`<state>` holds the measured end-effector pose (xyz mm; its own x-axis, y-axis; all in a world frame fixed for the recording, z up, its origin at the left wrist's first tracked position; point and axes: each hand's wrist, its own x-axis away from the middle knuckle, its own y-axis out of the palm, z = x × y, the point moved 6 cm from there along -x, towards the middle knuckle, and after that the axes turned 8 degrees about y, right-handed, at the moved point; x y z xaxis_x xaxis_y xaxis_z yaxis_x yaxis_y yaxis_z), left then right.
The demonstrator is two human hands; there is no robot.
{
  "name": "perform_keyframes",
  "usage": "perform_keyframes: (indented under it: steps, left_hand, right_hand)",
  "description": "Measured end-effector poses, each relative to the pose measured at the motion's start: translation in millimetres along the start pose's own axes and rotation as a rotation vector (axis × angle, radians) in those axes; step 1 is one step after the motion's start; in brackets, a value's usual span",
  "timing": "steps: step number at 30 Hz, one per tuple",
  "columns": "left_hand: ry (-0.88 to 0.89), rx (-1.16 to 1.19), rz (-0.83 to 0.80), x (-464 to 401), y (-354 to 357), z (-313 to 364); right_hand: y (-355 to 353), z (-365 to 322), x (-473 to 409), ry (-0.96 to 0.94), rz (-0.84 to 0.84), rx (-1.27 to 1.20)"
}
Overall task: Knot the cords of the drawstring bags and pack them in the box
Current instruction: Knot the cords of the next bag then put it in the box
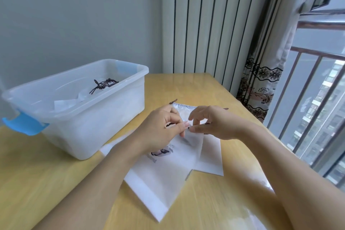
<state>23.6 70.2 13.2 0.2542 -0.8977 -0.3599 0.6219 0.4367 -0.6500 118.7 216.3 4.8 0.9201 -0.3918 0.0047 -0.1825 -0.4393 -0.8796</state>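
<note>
Both your hands, left [161, 127] and right [211, 124], pinch dark cord [169, 124] over bag [168, 166] on tabletop [56, 173]; box [89, 117] at left.

pale grey wall [74, 15] at 10 o'clock; striped curtain [205, 24] at 12; railed window [317, 99] at 3; glossy wooden counter [46, 173] below.

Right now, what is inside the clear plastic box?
Inside the box lie white drawstring bags with a bundle of dark knotted cords on top. How many bags there are cannot be told: the frosted walls and the upper bags hide the lower part.
</note>
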Motion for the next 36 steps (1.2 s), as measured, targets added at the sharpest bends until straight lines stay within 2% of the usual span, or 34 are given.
perform_keyframes:
  steps: [3,6,8,11,15,19,21,25,30,34,36]
  left_hand:
    - [0.078,-0.055,0.081,-1.9,-3.8,4.3]
    - [0.044,0.127,-0.019,-0.5,0.2,3.7]
    - [0.022,0.134,-0.058,0.0,4.6,2.7]
    - [0.058,0.109,0.029,-1.3,4.9,2.5]
    - [0.085,0.060,0.195,-2.0,-3.0,0.1]
    - [0.053,0.104,0.237,-3.3,-4.7,-0.1]
    - [0.010,0.161,0.212,-4.1,-4.7,-3.3]
    - [-0.096,0.302,0.105,-1.8,7.4,-4.3]
    - [-0.170,0.442,0.106,-1.5,8.6,-10.1]
    - [-0.118,0.482,0.055,-3.4,7.4,-7.7]
    - [-0.078,0.532,0.072,-5.4,4.0,-6.2]
  right_hand:
    - [1.8,-7.1,2.8,-0.029,-0.002,0.068]
    - [4.1,-16.1,2.0,-0.080,0.074,0.103]
    - [6.4,-15.6,0.9,-0.050,0.076,0.102]
    - [9.1,-16.7,1.6,-0.041,0.050,0.062]
    - [11.1,-19.8,3.8,0.006,-0.025,-0.147]
    - [4.1,-19.1,4.0,0.066,-0.029,-0.451]
    - [-5.0,-20.0,4.9,0.036,0.050,-0.526]
    - [-14.5,-40.6,17.8,-0.171,0.196,-0.255]
    - [-19.6,-43.1,18.8,-0.172,0.318,-0.212]
    - [-23.5,-35.3,16.4,-0.177,0.357,-0.373]
    - [-20.9,-29.8,12.8,-0.132,0.299,-0.560]
